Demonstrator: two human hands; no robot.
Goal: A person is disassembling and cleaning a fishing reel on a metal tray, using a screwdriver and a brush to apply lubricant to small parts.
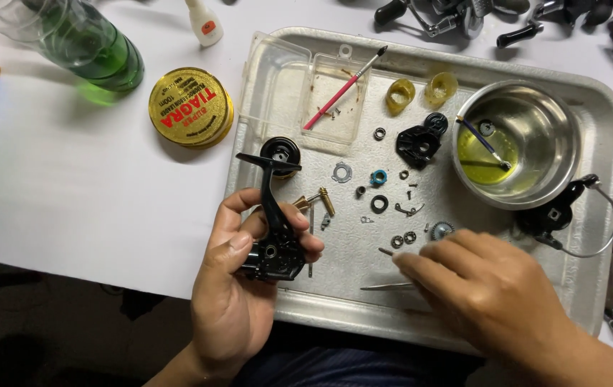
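**Reel body in one hand, small parts under the other**

The left hand [238, 287] is wrapped around a black fishing reel body [275, 236], fingers and thumb pressed on its lower housing, the stem pointing up and away over the near-left corner of a metal tray [600, 287]. The right hand [492, 287] lies low over the tray's near edge, its fingertips [405, 262] drawn together at a tiny pin-like part [386, 251]; whether they actually pinch it I cannot tell. Thin tweezers [381, 287] lie on the tray just beside that hand.

Scattered on the tray between the hands are washers [403, 239], a small gear [441, 230], a brass shaft [326, 201] and a blue ring [379, 177]. Farther back sit a clear plastic box [299, 93] with a red-handled brush [342, 89] across it, and a steel bowl [535, 136] holding yellowish liquid. A black rotor with wire bail [561, 211] rests at the tray's right side.

On the white desk [70, 186] to the left stand a yellow round tin [190, 106] and a green bottle [98, 50].
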